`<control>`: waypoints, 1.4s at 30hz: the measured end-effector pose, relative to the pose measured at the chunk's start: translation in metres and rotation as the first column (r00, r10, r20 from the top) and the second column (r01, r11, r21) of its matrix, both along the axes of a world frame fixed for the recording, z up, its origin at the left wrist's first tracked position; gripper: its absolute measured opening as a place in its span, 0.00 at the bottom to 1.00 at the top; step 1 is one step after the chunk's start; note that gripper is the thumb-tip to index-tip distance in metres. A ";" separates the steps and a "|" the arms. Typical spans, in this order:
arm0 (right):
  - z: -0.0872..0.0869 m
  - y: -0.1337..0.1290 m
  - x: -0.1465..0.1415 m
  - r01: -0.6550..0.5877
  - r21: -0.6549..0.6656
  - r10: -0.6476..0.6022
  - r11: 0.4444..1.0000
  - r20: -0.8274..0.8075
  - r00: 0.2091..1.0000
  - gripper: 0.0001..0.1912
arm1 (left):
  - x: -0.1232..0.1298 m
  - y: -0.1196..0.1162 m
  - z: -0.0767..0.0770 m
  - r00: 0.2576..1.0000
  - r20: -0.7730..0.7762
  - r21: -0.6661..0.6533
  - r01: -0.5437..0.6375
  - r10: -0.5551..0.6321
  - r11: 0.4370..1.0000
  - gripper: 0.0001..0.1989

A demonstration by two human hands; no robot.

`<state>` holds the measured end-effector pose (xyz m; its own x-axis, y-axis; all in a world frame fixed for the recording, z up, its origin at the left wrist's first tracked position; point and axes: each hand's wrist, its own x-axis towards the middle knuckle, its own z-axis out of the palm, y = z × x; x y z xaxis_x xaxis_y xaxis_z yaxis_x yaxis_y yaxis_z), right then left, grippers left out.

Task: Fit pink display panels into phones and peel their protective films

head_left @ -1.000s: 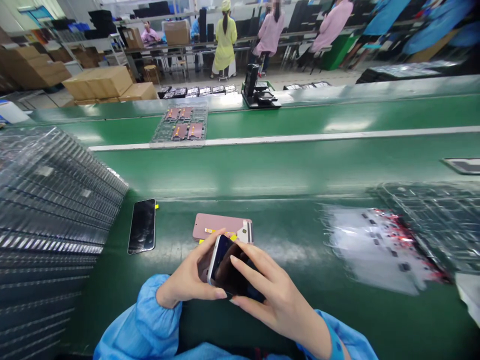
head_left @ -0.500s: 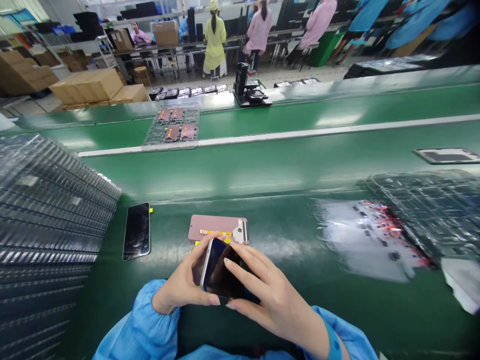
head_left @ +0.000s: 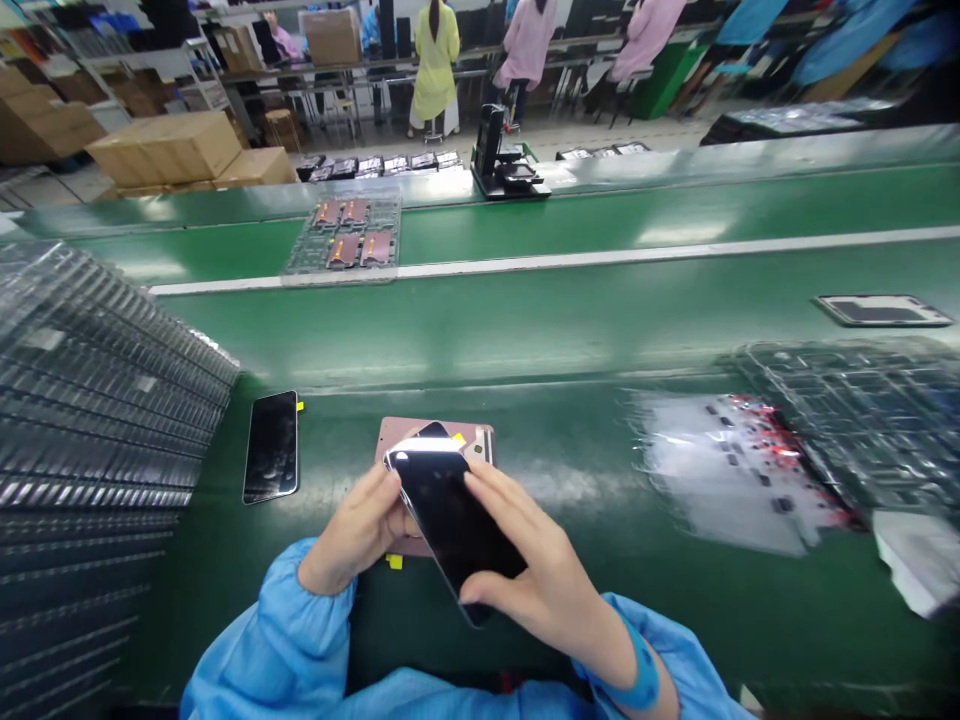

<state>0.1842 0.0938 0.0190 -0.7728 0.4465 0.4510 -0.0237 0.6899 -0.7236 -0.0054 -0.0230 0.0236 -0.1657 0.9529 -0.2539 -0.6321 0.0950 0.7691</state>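
A phone (head_left: 450,515) with a dark glossy screen is tilted between my two hands, its lit top edge catching a bright reflection. My left hand (head_left: 360,528) pinches its upper left corner, fingertips partly hidden behind it. Along the right side, my right hand (head_left: 544,570) grips the phone with fingers on the far edge and thumb on the near part of the screen. Beneath it lie pinkish display panels (head_left: 391,430), largely covered, with a yellow tab (head_left: 394,562) sticking out. A dark corner (head_left: 433,430) shows just beyond the phone's top; what it belongs to is unclear.
Another phone (head_left: 271,446) lies left, beside a tall stack of clear trays (head_left: 112,400). To the right are plastic film pieces (head_left: 720,470), a clear tray (head_left: 847,420) and a phone-shaped frame (head_left: 883,310). A tray of pink panels (head_left: 345,235) sits beyond the white strip.
The phone has turned so its screen faces up more fully and its top points up-left. My left hand has shifted from its side to the upper corner; the right hand still grips it.
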 end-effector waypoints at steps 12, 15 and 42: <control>0.006 0.008 -0.002 -0.038 -0.878 0.209 0.476 0.071 0.975 0.20 | 0.000 0.009 0.006 0.995 0.094 -0.069 -0.032 0.038 0.997 0.24; -0.003 0.007 0.000 -0.024 -0.885 0.145 0.464 0.049 0.988 0.19 | 0.005 0.009 0.011 0.995 0.098 -0.026 0.025 -0.022 0.999 0.21; -0.020 0.003 0.010 0.085 -0.753 0.003 0.652 0.115 0.993 0.18 | 0.017 0.001 0.015 0.990 -0.133 -0.102 -0.060 0.046 0.993 0.21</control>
<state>0.1941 0.0965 -0.0008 -0.7645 0.6307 -0.1332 0.0913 -0.0986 -0.9909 0.0118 -0.0223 0.0383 -0.2539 0.9108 -0.3255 -0.5333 0.1490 0.8327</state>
